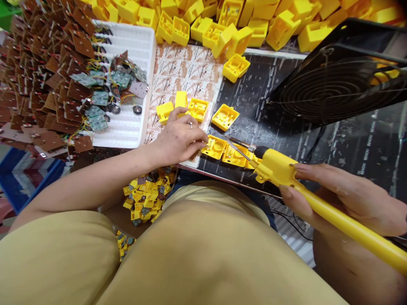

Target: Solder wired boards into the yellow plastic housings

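Observation:
My left hand (178,137) rests on the work board, fingers pinched at the edge of a yellow plastic housing (215,146). My right hand (343,195) grips the yellow handle of a soldering iron (280,167). Its metal tip (237,151) points left over a second yellow housing (233,156) lying beside the first. More open yellow housings (225,116) and small yellow parts (165,111) lie just beyond my left hand.
A white tray (136,46) at the left holds brown circuit boards (38,67), wires and small speakers. A heap of yellow housings (254,21) lines the back. A black fan (337,80) stands at right. Finished yellow pieces (146,201) sit below the table edge.

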Motion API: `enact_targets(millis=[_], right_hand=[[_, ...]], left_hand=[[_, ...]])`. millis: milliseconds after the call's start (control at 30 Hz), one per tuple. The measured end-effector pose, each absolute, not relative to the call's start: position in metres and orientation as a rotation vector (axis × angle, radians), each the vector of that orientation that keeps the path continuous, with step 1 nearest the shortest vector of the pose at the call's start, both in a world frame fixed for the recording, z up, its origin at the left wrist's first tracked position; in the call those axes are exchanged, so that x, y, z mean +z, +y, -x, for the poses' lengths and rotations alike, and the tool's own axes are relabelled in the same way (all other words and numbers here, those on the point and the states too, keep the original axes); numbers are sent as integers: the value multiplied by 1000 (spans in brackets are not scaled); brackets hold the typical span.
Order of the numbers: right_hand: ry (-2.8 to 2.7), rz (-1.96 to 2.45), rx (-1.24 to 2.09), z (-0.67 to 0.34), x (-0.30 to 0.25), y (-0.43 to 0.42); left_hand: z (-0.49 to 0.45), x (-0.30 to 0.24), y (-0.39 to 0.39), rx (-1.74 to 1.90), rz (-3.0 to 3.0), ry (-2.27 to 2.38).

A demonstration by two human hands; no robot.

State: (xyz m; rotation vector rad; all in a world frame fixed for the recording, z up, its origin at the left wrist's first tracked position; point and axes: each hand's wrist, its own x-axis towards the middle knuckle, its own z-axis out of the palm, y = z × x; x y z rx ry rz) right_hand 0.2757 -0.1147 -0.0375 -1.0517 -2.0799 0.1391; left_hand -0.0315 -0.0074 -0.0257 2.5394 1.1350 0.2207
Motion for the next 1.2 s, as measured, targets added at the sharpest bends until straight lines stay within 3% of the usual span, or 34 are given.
enact_targets(millis=[267,500,800,1200], right_hand=[[-2114,1109,273,-285,-40,-117],[-2075,1211,307,-280,-39,-122],[-2141,950,422,-264,-24,-117],[-2204,773,276,-250,-17,-102]], left_hand=[[25,-9,-3,-27,-2310,1178],[26,-11,-7,-34,-2520,1087],[5,10,10,-469,-2235,1173],[-1,9,18,-516,-2162,1194]])
